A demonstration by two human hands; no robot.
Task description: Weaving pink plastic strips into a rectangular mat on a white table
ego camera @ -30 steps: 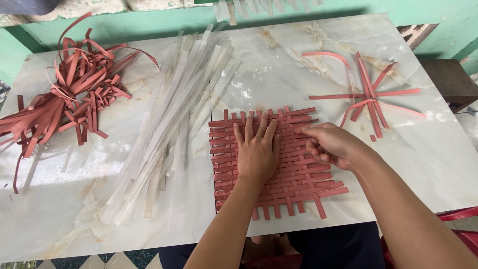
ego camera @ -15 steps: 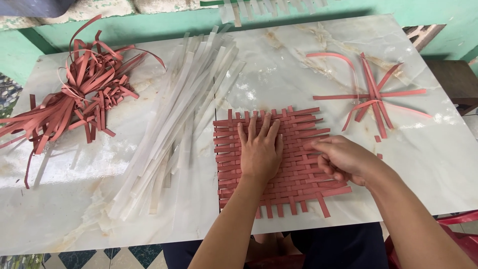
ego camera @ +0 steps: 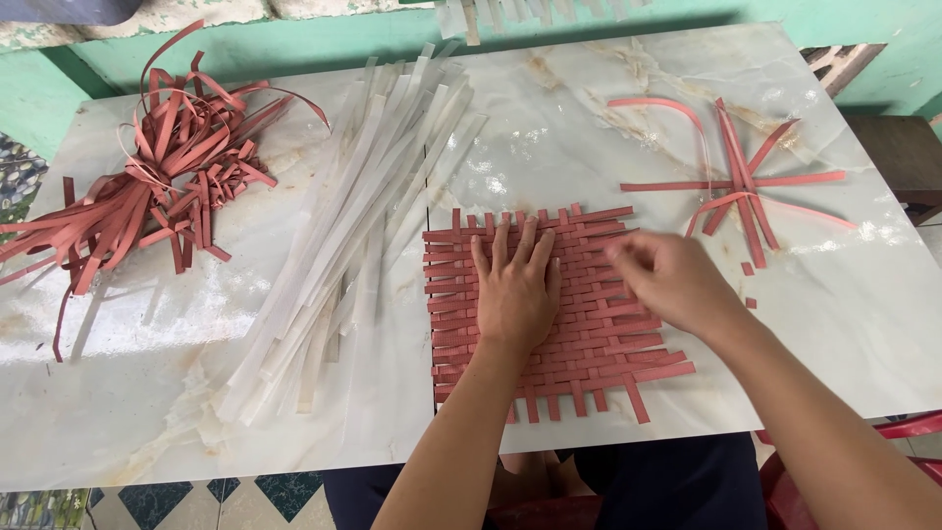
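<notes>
A square mat woven from red strips (ego camera: 599, 344) lies on the marble table (ego camera: 834, 324) near its front edge. My left hand (ego camera: 515, 290) presses flat on the mat's middle, fingers spread and pointing away from me. My right hand (ego camera: 667, 280) rests on the mat's right part, fingers curled and blurred at a strip near the upper right edge. Whether those fingers pinch a strip is unclear.
A bundle of white strips (ego camera: 358, 216) lies diagonally left of the mat. A tangled heap of red strips (ego camera: 157, 167) sits at the far left. A few crossed red strips (ego camera: 736, 182) lie at the back right. A red chair (ego camera: 913, 427) edge shows lower right.
My right hand has slid up along the mat's right side toward its far edge. The left hand stays pressed on the mat.
</notes>
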